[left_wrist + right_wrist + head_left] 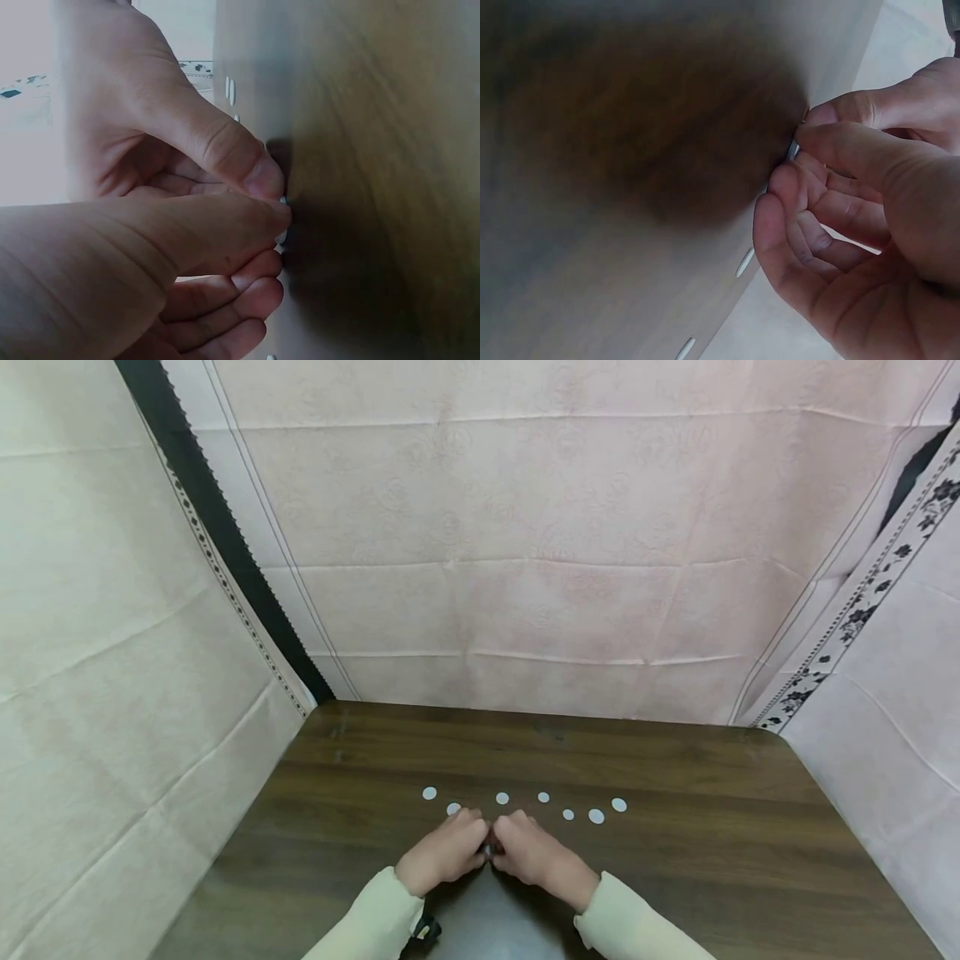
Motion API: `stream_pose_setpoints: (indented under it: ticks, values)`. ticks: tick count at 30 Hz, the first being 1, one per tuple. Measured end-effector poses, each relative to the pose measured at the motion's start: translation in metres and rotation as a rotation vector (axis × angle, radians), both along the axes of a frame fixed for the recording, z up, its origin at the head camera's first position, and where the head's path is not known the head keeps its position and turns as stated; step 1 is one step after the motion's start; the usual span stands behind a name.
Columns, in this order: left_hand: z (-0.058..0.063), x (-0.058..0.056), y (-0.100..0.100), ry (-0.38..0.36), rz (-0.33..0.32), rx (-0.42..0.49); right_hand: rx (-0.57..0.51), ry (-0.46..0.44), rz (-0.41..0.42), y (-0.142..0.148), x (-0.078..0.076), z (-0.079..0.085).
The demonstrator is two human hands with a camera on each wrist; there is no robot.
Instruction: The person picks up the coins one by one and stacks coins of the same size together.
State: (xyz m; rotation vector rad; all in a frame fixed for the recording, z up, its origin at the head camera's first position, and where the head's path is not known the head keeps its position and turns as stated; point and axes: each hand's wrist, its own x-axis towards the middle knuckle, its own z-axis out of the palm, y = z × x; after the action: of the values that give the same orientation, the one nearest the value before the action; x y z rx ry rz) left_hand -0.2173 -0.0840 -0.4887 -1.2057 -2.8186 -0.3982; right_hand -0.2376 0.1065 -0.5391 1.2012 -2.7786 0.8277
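My left hand (446, 849) and right hand (536, 853) meet low over the front middle of the table (675, 877). Thumbs and fingertips of both are bunched together around one small white disc. Only a sliver of that disc (282, 234) shows in the left wrist view. In the right wrist view its pale edge (792, 151) sticks out between the fingertips, close to the wood. Fingers cover the rest of it. Beyond the hands lie several flat white discs, among them one (502, 798) straight ahead and one (453, 808) just past the left knuckles.
More white discs lie to the right, one (596, 816) larger than its neighbour (567, 815). Another disc (429, 793) is at the far left of the scattered group. Pale cloth (525, 568) hangs behind the table and along both sides. A dark band (225, 535) runs down the left.
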Motion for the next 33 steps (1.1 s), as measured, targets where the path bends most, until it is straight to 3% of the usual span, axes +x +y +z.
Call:
stream_pose_setpoints:
  ticks: [2, 6, 13, 14, 21, 29, 33]
  values:
    - [-0.001, 0.002, 0.0, 0.005, -0.002, 0.0, 0.017, 0.003, -0.013, -0.001, 0.004, 0.002]
    - [-0.003, 0.004, -0.001, -0.001, 0.002, -0.004, 0.029, -0.081, -0.057, -0.005, 0.018, 0.025]
    - [-0.006, 0.007, -0.003, -0.036, 0.023, 0.005, 0.067, -0.069, -0.088, -0.007, 0.023, 0.031]
    - [-0.006, 0.007, -0.004, -0.036, 0.023, 0.005, 0.073, -0.1, -0.104, -0.01, 0.027, 0.042]
    - [-0.008, 0.006, -0.004, 0.001, 0.015, 0.012, 0.078, -0.1, -0.096, -0.008, 0.024, 0.045]
    - [-0.009, 0.004, -0.004, -0.052, 0.039, 0.017, 0.057, -0.18, -0.065, 0.001, 0.019, 0.05]
    - [-0.01, 0.002, -0.004, -0.071, 0.048, 0.021, 0.071, -0.171, -0.06, 0.007, 0.013, 0.053]
